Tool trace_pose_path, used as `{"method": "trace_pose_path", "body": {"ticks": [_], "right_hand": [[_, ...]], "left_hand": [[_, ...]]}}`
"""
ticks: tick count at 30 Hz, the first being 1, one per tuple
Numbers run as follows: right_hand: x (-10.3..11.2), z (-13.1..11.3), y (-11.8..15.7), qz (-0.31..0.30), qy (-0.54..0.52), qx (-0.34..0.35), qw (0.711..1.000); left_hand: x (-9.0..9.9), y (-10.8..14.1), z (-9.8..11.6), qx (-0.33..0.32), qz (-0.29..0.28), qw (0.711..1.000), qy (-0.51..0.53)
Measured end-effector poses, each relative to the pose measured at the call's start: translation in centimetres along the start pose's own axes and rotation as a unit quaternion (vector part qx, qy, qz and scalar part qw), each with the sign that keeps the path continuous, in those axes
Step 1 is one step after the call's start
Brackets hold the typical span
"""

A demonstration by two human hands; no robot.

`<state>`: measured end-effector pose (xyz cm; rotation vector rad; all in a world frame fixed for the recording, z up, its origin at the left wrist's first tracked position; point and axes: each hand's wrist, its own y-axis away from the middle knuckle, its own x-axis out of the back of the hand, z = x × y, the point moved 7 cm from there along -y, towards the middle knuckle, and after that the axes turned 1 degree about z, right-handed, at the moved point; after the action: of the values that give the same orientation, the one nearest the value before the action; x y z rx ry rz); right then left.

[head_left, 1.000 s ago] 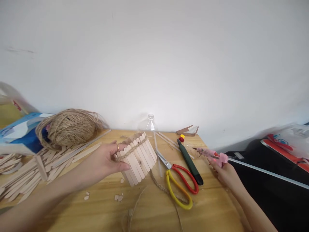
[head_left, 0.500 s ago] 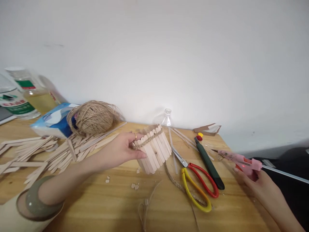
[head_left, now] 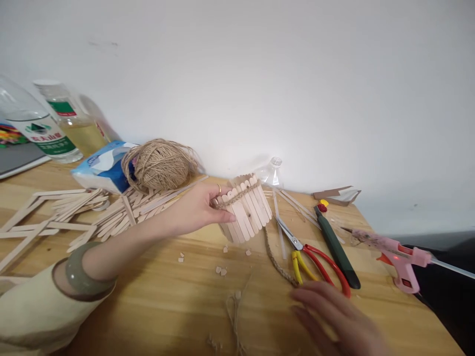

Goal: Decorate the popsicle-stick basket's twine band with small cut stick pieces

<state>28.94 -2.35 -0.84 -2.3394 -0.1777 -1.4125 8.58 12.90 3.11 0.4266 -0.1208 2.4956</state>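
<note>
Fingers and thumb of my left hand [head_left: 196, 210] grip the left side of a small craft-stick cup [head_left: 247, 212], held tilted above the table. A braided cord [head_left: 237, 197] runs round its upper part, and its braided tail [head_left: 273, 259] hangs down onto the wood. My right hand [head_left: 334, 316], slightly blurred, is over the near right of the table with its fingers apart, holding nothing. It partly covers the yellow handle of the scissors [head_left: 297, 242]. The pink glue gun [head_left: 395, 252] rests at the right edge, untouched.
A twine ball [head_left: 161, 165] leans by a blue tissue pack [head_left: 106, 165]; bottles [head_left: 50, 136] stand behind. Loose sticks [head_left: 77, 212] lie at left. A green-handled cutter [head_left: 336, 247] is right of the scissors. A clear plastic piece [head_left: 274, 173] stands near the wall.
My right hand has let go of the glue gun and moved left toward the scissors. My left hand still holds the stick cup. The whole view has shifted slightly.
</note>
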Motion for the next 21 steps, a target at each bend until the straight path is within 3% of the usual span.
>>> {"method": "trace_pose_path", "body": {"ticks": [3, 7, 16, 21], "right_hand": [[-4.7, -4.3, -3.5, -0.103, -0.072, 0.036, 0.991], [-7.9, -4.7, -5.0, -0.132, -0.056, 0.041, 0.989], [-8.8, -4.3, -5.6, -0.145, -0.015, 0.079, 0.986], [-8.3, -3.7, -6.0, -0.135, -0.021, 0.048, 0.989]], "left_hand": [[0.5, 0.1, -0.4, 0.000, 0.012, 1.000, 0.005], [1.1, 0.3, -0.8, -0.002, 0.017, 1.000, 0.000], [1.8, 0.2, -1.9, -0.001, -0.014, 0.996, 0.086], [1.5, 0.4, -2.1, 0.011, -0.020, 0.991, 0.129]]}}
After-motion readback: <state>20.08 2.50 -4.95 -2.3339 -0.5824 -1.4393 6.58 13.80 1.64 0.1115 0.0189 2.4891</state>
